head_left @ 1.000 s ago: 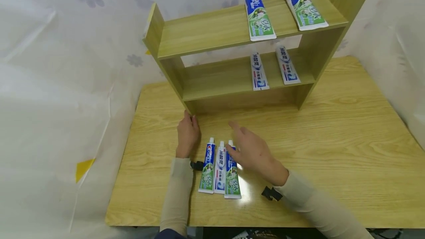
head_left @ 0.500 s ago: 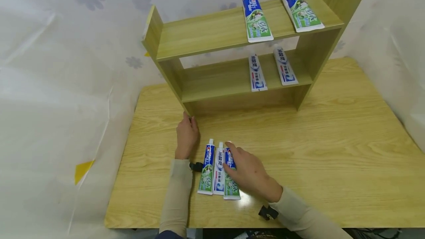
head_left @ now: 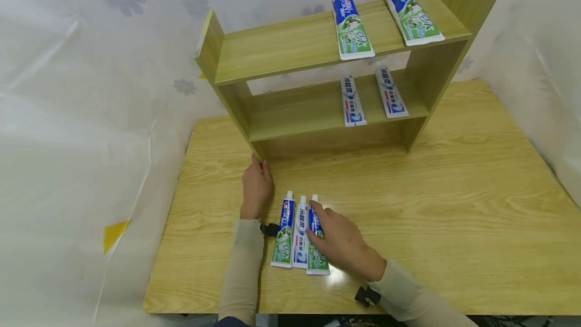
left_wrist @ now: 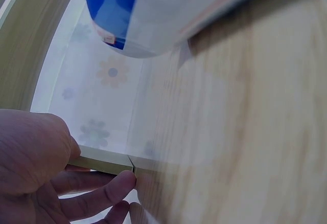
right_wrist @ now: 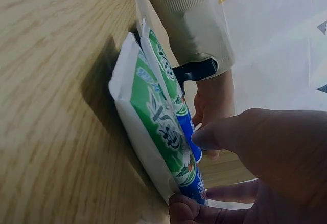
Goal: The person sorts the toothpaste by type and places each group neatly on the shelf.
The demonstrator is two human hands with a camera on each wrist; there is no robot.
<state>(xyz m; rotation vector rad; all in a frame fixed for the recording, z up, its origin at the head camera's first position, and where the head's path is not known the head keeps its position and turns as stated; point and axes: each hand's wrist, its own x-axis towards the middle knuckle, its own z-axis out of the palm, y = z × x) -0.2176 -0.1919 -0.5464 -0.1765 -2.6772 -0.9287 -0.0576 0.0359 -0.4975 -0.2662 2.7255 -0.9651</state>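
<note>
My left hand [head_left: 256, 188] grips the lower front corner of a wooden shelf's [head_left: 290, 125] left side panel. In the left wrist view, the left fingers [left_wrist: 97, 201] lie around the panel's edge. Three toothpaste tubes lie side by side on the table, caps away from me: a blue-and-green tube [head_left: 283, 236], a white tube [head_left: 300, 238] and another blue-and-green tube [head_left: 317, 261]. My right hand [head_left: 342, 238] holds this rightmost tube across its upper part, covering some of it. In the right wrist view, the right thumb [right_wrist: 219, 134] and fingers [right_wrist: 204, 211] are on opposite sides of that tube.
Two blue-and-green tubes [head_left: 354, 29] [head_left: 413, 14] lie on the upper shelf. Two white tubes [head_left: 352, 102] [head_left: 391, 92] lie on the middle shelf, right of centre. The table's [head_left: 476, 206] front edge is near my forearms; papered walls [head_left: 91, 140] stand around it.
My right hand has come down and towards me onto the rightmost toothpaste tube, its fingers closing about it. My left hand has stayed on the shelf.
</note>
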